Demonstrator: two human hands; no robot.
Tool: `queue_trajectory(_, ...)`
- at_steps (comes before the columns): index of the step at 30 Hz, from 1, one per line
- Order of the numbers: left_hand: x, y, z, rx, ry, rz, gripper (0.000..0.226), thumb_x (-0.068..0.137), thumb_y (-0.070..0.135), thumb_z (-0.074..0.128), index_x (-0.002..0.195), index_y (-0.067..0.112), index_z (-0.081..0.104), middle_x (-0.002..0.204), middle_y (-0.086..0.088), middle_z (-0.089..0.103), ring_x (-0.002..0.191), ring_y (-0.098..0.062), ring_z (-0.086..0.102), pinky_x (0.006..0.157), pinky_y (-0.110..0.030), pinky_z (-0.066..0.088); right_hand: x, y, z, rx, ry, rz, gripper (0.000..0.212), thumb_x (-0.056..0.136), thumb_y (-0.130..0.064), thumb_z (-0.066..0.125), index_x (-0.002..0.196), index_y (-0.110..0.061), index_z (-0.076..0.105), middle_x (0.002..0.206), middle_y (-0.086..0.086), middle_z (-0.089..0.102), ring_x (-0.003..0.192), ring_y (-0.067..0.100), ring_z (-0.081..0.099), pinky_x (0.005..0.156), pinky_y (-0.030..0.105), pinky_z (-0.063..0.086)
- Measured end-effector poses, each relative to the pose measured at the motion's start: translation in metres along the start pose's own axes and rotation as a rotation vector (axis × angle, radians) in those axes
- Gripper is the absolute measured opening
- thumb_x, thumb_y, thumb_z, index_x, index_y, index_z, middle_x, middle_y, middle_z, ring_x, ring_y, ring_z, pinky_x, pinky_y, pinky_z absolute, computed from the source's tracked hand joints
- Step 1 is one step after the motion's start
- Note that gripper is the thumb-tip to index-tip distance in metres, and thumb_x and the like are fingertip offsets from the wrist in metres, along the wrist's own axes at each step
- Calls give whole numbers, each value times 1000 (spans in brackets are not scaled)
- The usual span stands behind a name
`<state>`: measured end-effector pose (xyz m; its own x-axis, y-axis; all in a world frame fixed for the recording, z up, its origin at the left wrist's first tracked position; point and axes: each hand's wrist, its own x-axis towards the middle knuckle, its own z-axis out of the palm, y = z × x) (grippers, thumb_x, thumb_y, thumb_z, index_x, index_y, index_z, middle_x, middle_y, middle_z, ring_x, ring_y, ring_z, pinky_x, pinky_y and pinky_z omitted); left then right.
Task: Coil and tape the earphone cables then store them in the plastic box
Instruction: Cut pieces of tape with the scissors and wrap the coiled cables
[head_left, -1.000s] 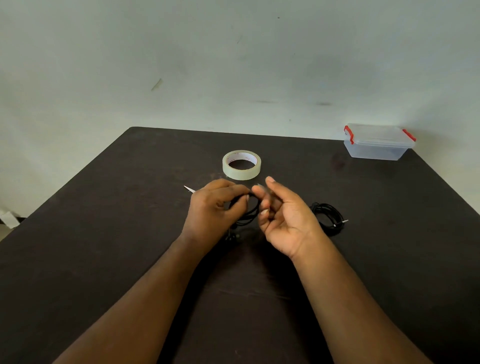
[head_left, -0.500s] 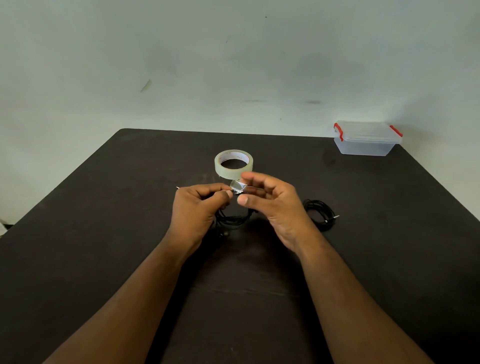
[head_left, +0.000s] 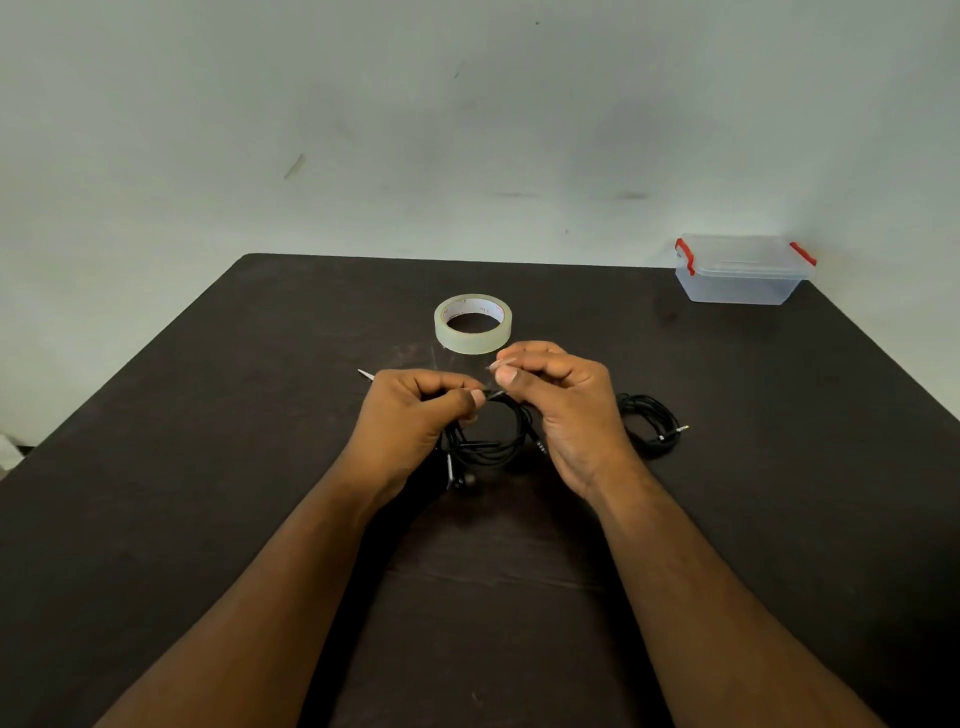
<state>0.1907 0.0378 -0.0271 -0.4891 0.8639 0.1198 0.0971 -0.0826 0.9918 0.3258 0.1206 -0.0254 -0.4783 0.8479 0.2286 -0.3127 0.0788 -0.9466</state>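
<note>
A coiled black earphone cable (head_left: 493, 441) hangs between my hands above the dark table (head_left: 208, 467). My left hand (head_left: 410, 415) pinches the top of the coil. My right hand (head_left: 561, 405) pinches a small strip of clear tape (head_left: 493, 366) at the same spot on the coil. The earbuds (head_left: 465, 480) dangle at the coil's lower left. A second black coiled cable (head_left: 649, 423) lies on the table right of my right hand, its plug pointing right. The roll of clear tape (head_left: 472, 323) lies just beyond my hands. The clear plastic box (head_left: 740, 270) with red clips stands shut at the far right corner.
A thin pointed metal tip (head_left: 365, 374) sticks out on the table behind my left hand; what it belongs to is hidden. A pale wall rises beyond the table's far edge.
My right hand went from open beside the coil to pinching a tape strip against the cable. Both hands have stayed close together over the coil.
</note>
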Motion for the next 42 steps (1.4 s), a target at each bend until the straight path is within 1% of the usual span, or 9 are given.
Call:
queue_trajectory(4, -2, 1, -2, 157, -57, 200, 16, 82, 1, 72, 87, 16, 77, 81, -2, 75, 78, -9, 68, 77, -22, 54, -1, 3, 10, -16, 149, 79, 5, 86, -4, 67, 89, -3, 71, 88, 9, 70, 78, 17, 67, 68, 28, 54)
queue_trajectory(8, 1, -2, -7, 315, -99, 389, 19, 83, 2, 71, 97, 14, 75, 85, 6, 72, 82, -3, 67, 74, -14, 50, -3, 9, 19, -255, 163, 94, 11, 95, -16, 57, 86, -17, 62, 78, 4, 70, 52, 15, 62, 50, 29, 48)
queue_trajectory(12, 2, -5, -7, 310, -95, 393, 16, 84, 5, 71, 98, 10, 76, 88, 3, 73, 83, -4, 68, 75, -13, 49, -3, 13, 18, -419, 216, -36, 11, 95, -20, 57, 84, -19, 60, 69, 2, 67, 47, 8, 56, 47, 26, 46)
queue_trajectory(17, -5, -2, 10, 34, -81, 125, 24, 76, 21, 75, 99, 16, 76, 93, 4, 77, 93, -10, 71, 82, -19, 53, -2, 15, 14, -482, 213, -201, 7, 94, -16, 59, 88, -15, 63, 78, -4, 66, 71, 9, 63, 62, 24, 52)
queue_trajectory(20, -3, -4, 13, -12, -102, 98, 28, 79, 18, 73, 105, 8, 74, 97, -2, 76, 97, -15, 71, 88, -26, 55, -2, 16, 15, -503, 179, -232, 6, 93, -17, 60, 89, -15, 64, 76, -6, 66, 70, 9, 64, 61, 26, 53)
queue_trajectory(29, -4, -3, 10, 347, 79, 484, 22, 79, 5, 75, 94, 21, 75, 83, 16, 71, 81, 0, 69, 74, -10, 49, -1, -1, 22, -99, 252, 89, 11, 87, -3, 64, 77, -3, 66, 56, 7, 66, 46, 17, 59, 46, 25, 47)
queue_trajectory(33, -3, -6, 6, 438, 157, 628, 16, 78, 4, 76, 91, 14, 77, 84, 10, 71, 81, -3, 68, 74, -15, 52, -1, -4, 23, 20, 259, 189, 10, 83, -1, 68, 73, 1, 67, 58, 13, 66, 46, 19, 59, 44, 26, 46)
queue_trajectory(36, -1, -10, 3, 488, 215, 689, 15, 79, 9, 75, 94, 12, 76, 86, 3, 73, 81, -8, 69, 74, -31, 57, 0, -3, 26, 80, 241, 264, 8, 81, -2, 71, 76, 3, 68, 61, 15, 66, 47, 19, 60, 44, 26, 46)
queue_trajectory(42, 11, -15, -10, 690, 246, 836, 34, 84, 17, 64, 119, 18, 63, 83, -4, 72, 78, -20, 66, 74, -33, 55, 16, -9, 32, 38, 183, 314, 7, 79, -1, 72, 78, 4, 67, 63, 14, 66, 45, 16, 57, 44, 24, 45)
